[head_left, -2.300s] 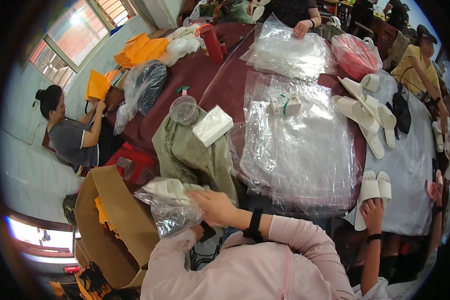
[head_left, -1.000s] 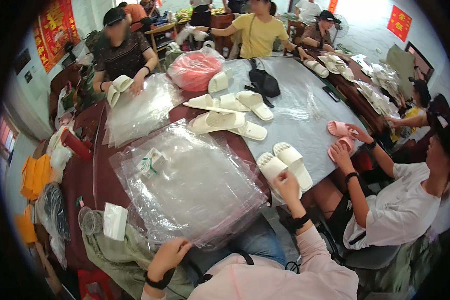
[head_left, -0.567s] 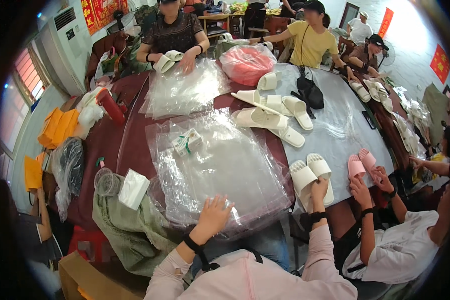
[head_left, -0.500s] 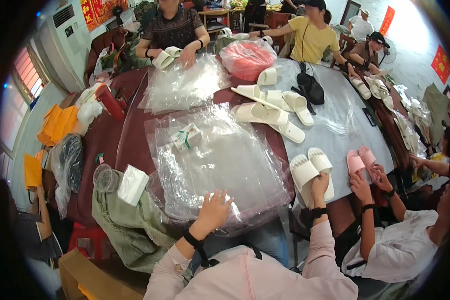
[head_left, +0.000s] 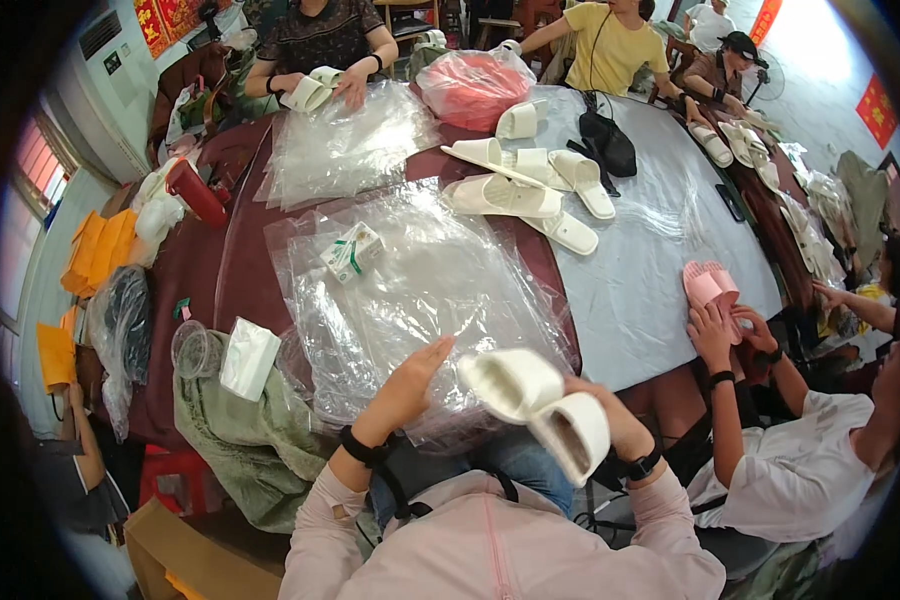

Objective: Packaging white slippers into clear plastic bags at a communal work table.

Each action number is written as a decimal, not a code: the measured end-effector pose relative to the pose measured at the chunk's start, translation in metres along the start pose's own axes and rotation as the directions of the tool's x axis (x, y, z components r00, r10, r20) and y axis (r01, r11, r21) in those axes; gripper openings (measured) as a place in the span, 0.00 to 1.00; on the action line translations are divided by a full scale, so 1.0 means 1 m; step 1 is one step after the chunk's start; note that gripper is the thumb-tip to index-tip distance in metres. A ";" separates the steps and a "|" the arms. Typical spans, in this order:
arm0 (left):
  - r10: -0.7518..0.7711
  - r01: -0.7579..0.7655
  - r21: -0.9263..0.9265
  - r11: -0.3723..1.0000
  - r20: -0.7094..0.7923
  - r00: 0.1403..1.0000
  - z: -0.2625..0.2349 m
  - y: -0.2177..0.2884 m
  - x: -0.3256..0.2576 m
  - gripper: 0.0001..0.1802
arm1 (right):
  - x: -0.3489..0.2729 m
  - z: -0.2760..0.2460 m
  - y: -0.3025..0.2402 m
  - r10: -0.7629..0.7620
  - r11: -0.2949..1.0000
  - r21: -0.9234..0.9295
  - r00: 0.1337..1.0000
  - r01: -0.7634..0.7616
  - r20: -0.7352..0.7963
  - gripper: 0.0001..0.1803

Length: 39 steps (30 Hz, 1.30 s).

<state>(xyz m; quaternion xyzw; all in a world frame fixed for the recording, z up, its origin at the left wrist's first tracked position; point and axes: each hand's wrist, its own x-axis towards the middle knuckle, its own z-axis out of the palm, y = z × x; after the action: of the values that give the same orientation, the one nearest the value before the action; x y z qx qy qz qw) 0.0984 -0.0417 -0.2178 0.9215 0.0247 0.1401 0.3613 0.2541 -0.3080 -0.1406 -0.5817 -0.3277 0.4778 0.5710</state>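
Note:
A pair of white slide slippers (head_left: pixel 577 432) is in my right hand (head_left: pixel 615 418), lifted over the near edge of the table and tilted, toes pointing to the left. Part of the right hand's fingers hides behind them. My left hand (head_left: pixel 408 388) hovers at the near edge of a stack of clear plastic bags (head_left: pixel 400 310). Its fingers are stretched out and it holds nothing. On the bags lies a small white and green box (head_left: pixel 352 252). Several loose white slippers (head_left: pixel 505 197) lie beyond, overlapping the bags' far right corner.
To my right a co-worker holds pink slippers (head_left: pixel 710 285). Across the table another person handles white slippers (head_left: pixel 311 90) by more clear bags (head_left: pixel 345 140). A tissue pack (head_left: pixel 250 358), a plastic cup (head_left: pixel 195 350) and a green woven sack (head_left: pixel 255 440) sit at my left.
My right hand has lifted the white slippers off the grey sheet and brought them left toward me. My left hand has turned edge-on. The co-worker's pink slippers are now together.

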 end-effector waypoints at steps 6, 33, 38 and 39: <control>-0.113 0.113 0.103 0.988 0.003 0.994 -0.001 -0.017 -0.003 0.24 | 0.016 0.031 0.040 0.021 0.993 -0.120 0.989 -0.004 0.144 0.15; -0.147 0.148 0.239 0.960 -0.023 0.989 0.022 0.025 0.000 0.24 | 0.187 0.083 0.156 -0.504 0.855 -0.263 0.836 0.447 -0.217 0.26; -0.030 0.023 0.172 0.985 0.039 0.999 -0.001 0.027 0.003 0.23 | 0.143 0.052 0.099 -0.215 0.958 0.244 0.936 0.147 0.278 0.43; 0.008 -0.027 0.182 0.983 0.106 0.994 -0.005 0.026 0.006 0.22 | 0.144 0.051 0.104 -0.214 0.959 0.242 0.937 0.148 0.275 0.43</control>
<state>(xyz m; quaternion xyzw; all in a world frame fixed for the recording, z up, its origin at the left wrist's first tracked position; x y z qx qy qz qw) 0.1015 -0.0563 -0.1954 0.9571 0.0102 0.0918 0.2745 0.2372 -0.1709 -0.2624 -0.4040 -0.4085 0.5380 0.6168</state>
